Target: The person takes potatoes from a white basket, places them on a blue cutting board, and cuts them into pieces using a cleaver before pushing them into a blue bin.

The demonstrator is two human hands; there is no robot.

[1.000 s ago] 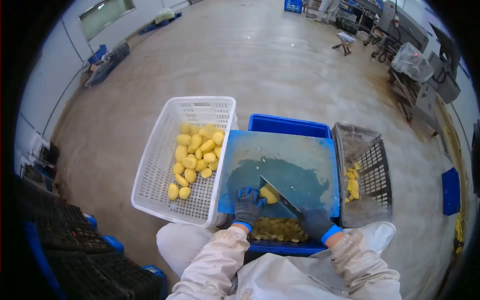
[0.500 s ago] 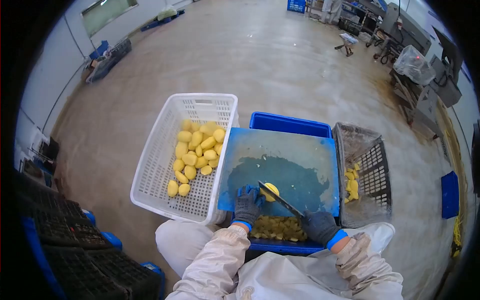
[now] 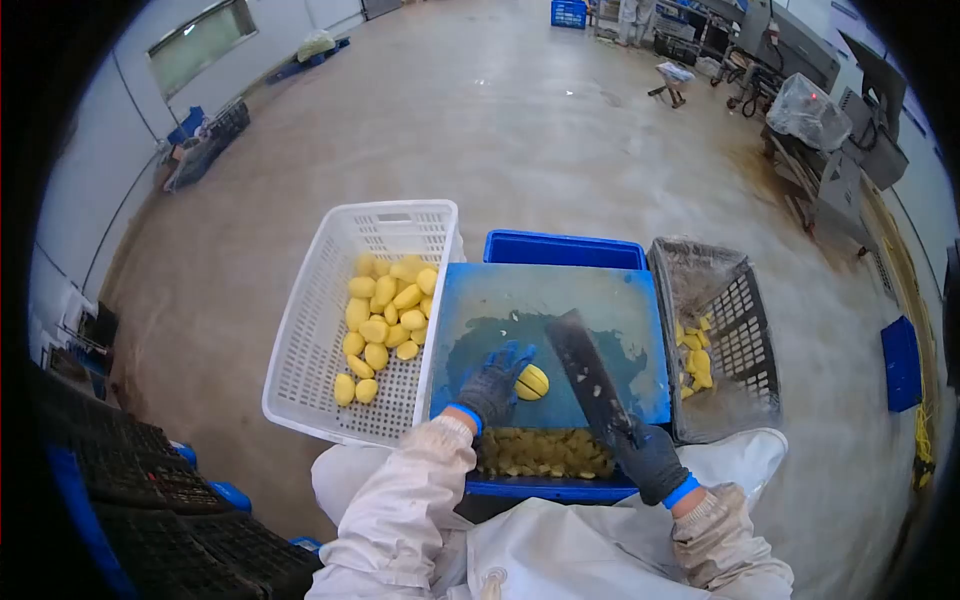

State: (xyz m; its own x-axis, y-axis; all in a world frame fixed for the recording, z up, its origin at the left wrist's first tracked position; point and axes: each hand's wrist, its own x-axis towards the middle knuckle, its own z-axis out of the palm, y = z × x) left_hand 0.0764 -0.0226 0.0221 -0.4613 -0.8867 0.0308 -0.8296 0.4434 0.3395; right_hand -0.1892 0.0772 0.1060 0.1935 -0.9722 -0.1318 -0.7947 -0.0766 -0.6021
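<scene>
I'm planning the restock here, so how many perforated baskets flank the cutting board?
2: a white basket left of the cutting board, and a dark basket right of it. Any stacked underneath may be hidden.

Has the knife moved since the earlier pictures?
Yes: against the board, the knife has gone right, off the potato, its tip nearer the far edge.

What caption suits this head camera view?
Left hand beside a cut potato, right hand holding a knife over a blue board.
</scene>
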